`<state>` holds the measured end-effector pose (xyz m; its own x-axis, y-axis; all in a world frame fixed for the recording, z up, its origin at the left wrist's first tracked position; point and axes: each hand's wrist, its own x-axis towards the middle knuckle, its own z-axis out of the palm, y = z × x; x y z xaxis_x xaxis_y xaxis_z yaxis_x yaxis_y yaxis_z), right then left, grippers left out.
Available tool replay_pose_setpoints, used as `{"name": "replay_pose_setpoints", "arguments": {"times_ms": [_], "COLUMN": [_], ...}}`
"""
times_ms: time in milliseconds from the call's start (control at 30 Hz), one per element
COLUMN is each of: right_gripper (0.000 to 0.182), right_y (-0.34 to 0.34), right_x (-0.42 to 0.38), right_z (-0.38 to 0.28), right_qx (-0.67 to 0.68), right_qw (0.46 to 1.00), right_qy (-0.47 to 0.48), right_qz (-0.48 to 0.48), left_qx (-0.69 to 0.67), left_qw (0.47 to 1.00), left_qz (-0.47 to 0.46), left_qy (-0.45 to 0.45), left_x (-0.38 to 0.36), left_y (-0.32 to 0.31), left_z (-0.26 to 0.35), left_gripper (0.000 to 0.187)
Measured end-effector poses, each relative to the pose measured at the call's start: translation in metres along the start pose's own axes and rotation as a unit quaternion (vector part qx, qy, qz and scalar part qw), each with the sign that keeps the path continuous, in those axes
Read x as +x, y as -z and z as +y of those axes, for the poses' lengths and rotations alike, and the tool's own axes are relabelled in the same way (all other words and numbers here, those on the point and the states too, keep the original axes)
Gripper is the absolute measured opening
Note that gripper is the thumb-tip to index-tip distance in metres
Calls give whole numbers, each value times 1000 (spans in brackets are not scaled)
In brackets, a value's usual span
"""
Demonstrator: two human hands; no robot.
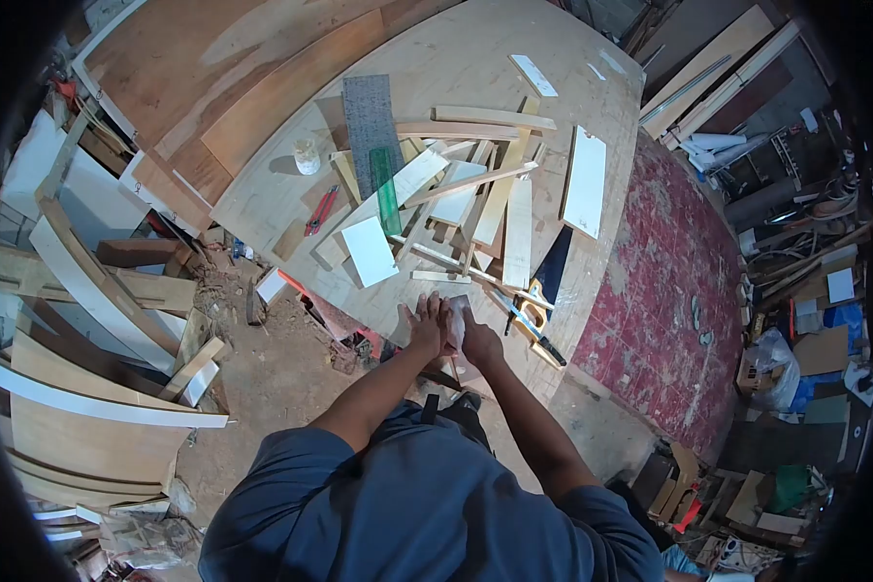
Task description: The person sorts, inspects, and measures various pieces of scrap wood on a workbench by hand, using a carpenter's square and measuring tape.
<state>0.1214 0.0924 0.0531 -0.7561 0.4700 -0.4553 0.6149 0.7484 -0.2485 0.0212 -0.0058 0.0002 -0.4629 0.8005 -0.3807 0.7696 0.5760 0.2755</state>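
Observation:
At the near edge of the wooden tabletop, both hands are close together around a pale, whitish-pink thing (455,325) whose kind I cannot make out. My left hand (425,326) lies with its fingers stretched out and somewhat apart, right beside it. My right hand (481,339) is closed against the other side of the pale thing, its fingertips partly hidden. Just beyond the hands is a short wood strip (439,276). A handsaw (533,308) and a dark-handled tool (551,351) lie to the right.
Wood strips and white boards (370,251) pile up mid-table (495,68). Around them are a green ruler (386,192), red-handled pliers (321,210), a jar (306,156) and a grey strip (370,126). A red worn surface (664,291) adjoins on the right; curved panels (107,281) stand left.

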Motion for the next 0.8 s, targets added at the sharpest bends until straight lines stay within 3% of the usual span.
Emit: {"name": "replay_pose_setpoints", "arguments": {"times_ms": [33, 233, 333, 400, 467, 533, 567, 633, 800], "right_gripper": [52, 55, 53, 52, 52, 54, 54, 56, 46], "right_y": [0, -20, -27, -24, -13, 1, -4, -20, -8], "right_x": [1, -42, -40, -30, -20, -10, -10, 1, -28], "right_z": [-3, 11, 38, 44, 25, -1, 2, 9, 12], "right_qx": [32, 48, -40, -95, -16, 34, 37, 39, 46], "right_qw": [998, 999, 995, 972, 998, 998, 998, 998, 999], "right_qy": [-5, -8, 56, 63, 28, -18, -22, 10, -1], "right_qz": [46, -13, -79, -206, -45, 42, 43, 50, -16], "left_qx": [4, 3, 3, -3, -12, -6, -4, 27, 2], "left_qw": [1000, 1000, 1000, 1000, 1000, 1000, 1000, 996, 1000], "left_qz": [10, 3, -10, -7, -2, -14, -16, 89, 10], "left_qy": [-2, 4, -1, -6, -7, -3, -7, 10, 13], "left_x": [1, 4, 2, -1, 4, 5, 7, 19, 2], "left_y": [-1, -3, 1, 0, 2, -4, -11, -36, -7], "left_z": [0, 0, 0, 1, 0, 0, 1, -3, 2], "left_gripper": [130, 130, 130, 131, 131, 132, 132, 132, 130]}}
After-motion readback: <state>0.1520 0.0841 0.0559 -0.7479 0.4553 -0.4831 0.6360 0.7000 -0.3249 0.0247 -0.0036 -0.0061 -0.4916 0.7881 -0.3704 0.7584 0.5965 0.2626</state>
